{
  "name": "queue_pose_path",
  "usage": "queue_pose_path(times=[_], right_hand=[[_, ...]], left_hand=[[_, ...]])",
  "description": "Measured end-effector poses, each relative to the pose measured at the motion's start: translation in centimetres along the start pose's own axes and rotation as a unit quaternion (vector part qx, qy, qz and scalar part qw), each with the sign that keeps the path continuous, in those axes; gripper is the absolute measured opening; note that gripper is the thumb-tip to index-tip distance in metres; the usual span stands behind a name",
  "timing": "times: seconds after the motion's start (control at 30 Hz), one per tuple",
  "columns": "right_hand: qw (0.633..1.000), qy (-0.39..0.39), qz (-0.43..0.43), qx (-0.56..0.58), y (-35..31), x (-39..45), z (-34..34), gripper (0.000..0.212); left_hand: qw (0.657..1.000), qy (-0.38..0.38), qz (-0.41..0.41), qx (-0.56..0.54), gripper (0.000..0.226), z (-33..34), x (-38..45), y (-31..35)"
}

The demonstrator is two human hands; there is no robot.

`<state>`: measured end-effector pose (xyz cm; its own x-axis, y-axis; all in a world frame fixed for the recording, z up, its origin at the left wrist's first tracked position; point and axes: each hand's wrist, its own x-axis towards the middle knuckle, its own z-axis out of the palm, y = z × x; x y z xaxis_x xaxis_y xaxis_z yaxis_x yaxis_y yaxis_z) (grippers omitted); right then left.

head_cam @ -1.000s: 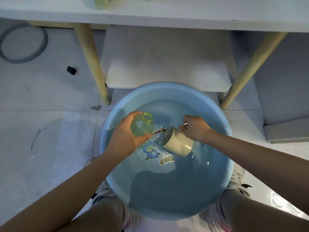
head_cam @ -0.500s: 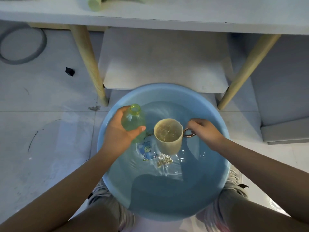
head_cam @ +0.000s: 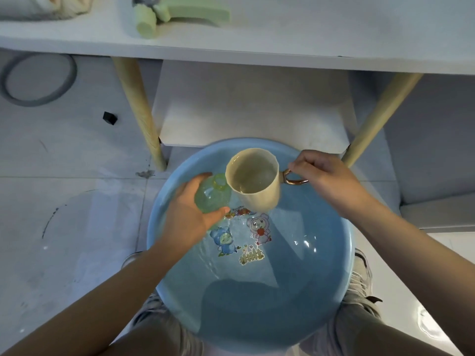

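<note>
Pale tiled floor (head_cam: 64,214) under everything. Along the top of the view, a white counter (head_cam: 308,39) on 2 wooden legs (head_cam: 140,111), with green foam pieces (head_cam: 195,12) lying on top. On the floor between the person's knees, a round blue basin (head_cam: 303,291), shallow clear water inside and cartoon stickers (head_cam: 226,240) on its bottom. Just behind the basin, under the counter, a white shelf (head_cam: 252,104). Far left on the floor, a grey ring of hose (head_cam: 73,73).

Over the basin's left side, the left hand (head_cam: 189,214), fingers and thumb wrapped round a small green see-through bottle (head_cam: 212,197). Bottle tilted, open mouth pointing up and to the right. Over the basin's far right edge, the right hand (head_cam: 326,176), fingers curled, pinching the gold handle (head_cam: 295,179) of a cream mug (head_cam: 264,199). Mug lifted clear of the water, above the far part of the basin, leaning left, liquid visible inside. Mug rim right beside the bottle mouth; touching or not, cannot tell.

Smallest of all, 1 black cube (head_cam: 110,117) on the floor left of the left leg, well apart from the basin.
</note>
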<state>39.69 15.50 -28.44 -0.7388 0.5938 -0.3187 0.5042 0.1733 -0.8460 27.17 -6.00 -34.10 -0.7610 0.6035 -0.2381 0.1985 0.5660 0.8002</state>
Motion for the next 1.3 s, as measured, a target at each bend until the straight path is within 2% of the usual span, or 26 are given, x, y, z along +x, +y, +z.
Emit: queue_pose_path(times=[0.77, 1.3], right_hand=[[0.985, 0.044, -0.044, -0.164, -3.0, -1.0, -1.0, 0.025], [0.968, 0.060, -0.110, -0.217, -3.5, -1.6, -1.3, 0.026]], left_hand=[[0.999, -0.002, 0.015, -0.043, 0.073, 1.1, 0.2, -0.1], [0.999, -0.004, 0.014, -0.033, 0.073, 1.4, 0.3, 0.0]])
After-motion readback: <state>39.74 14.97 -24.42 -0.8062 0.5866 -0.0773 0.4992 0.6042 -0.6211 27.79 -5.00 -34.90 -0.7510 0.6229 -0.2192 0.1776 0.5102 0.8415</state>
